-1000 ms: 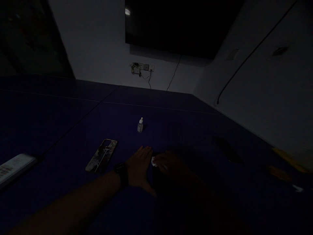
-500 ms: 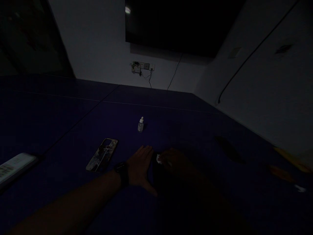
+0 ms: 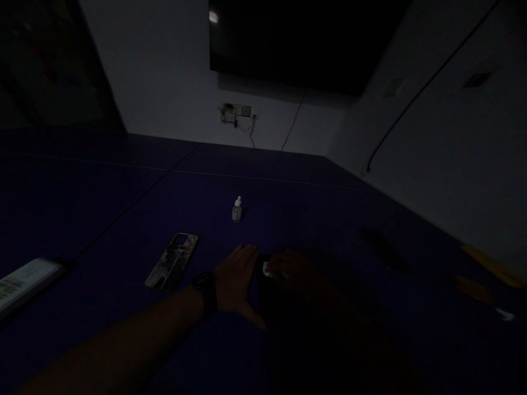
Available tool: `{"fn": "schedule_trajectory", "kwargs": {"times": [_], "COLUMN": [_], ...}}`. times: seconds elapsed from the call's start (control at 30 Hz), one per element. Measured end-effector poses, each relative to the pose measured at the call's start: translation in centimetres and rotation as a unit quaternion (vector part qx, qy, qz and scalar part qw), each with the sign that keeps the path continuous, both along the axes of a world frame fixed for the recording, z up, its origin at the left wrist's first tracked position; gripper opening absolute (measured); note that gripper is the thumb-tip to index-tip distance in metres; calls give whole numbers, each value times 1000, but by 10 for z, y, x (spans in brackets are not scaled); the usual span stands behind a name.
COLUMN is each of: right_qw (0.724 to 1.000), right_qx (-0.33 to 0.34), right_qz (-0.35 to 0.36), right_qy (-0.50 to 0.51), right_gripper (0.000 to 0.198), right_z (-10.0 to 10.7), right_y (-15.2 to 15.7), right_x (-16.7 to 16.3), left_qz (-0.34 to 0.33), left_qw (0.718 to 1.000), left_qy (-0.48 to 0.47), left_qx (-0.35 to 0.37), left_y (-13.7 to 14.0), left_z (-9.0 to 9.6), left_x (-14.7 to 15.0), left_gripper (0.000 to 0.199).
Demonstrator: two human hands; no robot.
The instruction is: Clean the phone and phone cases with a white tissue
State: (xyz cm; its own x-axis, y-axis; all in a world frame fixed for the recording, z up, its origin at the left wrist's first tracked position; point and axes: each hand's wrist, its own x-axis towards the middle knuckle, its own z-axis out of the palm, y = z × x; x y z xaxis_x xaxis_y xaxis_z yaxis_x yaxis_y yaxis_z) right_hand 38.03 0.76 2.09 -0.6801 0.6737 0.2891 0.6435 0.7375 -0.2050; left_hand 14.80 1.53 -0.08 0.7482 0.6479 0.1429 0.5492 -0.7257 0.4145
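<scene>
My left hand (image 3: 234,280), with a dark watch (image 3: 205,282) on the wrist, lies flat with fingers stretched and thumb spread. It borders a very dark flat object (image 3: 263,296), whose kind the gloom hides; I cannot tell whether the hand presses it. Over that object, my right hand (image 3: 290,266) is closed, its fingers bent round a small white piece (image 3: 266,269) that looks like tissue or cloth. Beyond the hands stands a clear dropper bottle (image 3: 236,213) with a white top. A patterned phone case (image 3: 173,261) lies left of my left hand, its camera cutout at the far end.
The purple tabletop (image 3: 123,241) is dimly lit. A white box-like item (image 3: 28,280) sits at the left edge. Toward the right are a dark long object (image 3: 385,249), an orange item (image 3: 473,289) and a yellow one (image 3: 492,266). A large screen (image 3: 304,44) hangs on the wall.
The picture is slightly darker. Both hands stay in nearly the same place, with the white piece shifted very slightly.
</scene>
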Motion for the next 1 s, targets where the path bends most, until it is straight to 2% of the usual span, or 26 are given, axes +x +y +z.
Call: {"fn": "schedule_trajectory", "kwargs": {"times": [0.1, 0.2, 0.33, 0.47, 0.57, 0.67, 0.77, 0.87, 1.0], "right_qw": [999, 995, 999, 1000, 999, 996, 997, 999, 997], "right_qx": [-30, -35, -12, -14, -43, -61, -36, -14, -54], "right_qz": [39, 88, 38, -14, 22, 71, 53, 22, 46], "right_qy": [2, 29, 9, -22, -24, 7, 33, 32, 34], "right_gripper": [13, 15, 20, 14, 12, 14, 18, 20, 17], "right_z": [7, 4, -3, 6, 13, 9, 0, -1, 5], "right_y": [-5, -9, -3, 1, -4, -9, -6, -1, -3], "right_x": [8, -1, -9, 11, 19, 5, -10, -8, 7], "left_qz": [-2, -2, -5, 2, 4, 1, 1, 3, 4], "left_qw": [1000, 1000, 1000, 1000, 1000, 1000, 1000, 1000, 1000], "left_qy": [-7, 2, -1, 1, 1, 2, 3, 5, 8], "left_qx": [-1, -7, 1, -1, -7, -8, -7, -6, -8], "left_y": [0, 0, 0, 0, 0, -1, 0, -1, -1], "left_z": [0, 0, -1, 0, 1, 2, 2, 3, 3], "left_x": [0, 0, -1, 0, 0, 0, 0, 1, 1], "left_gripper": [146, 147, 143, 145, 146, 145, 145, 145, 146]}}
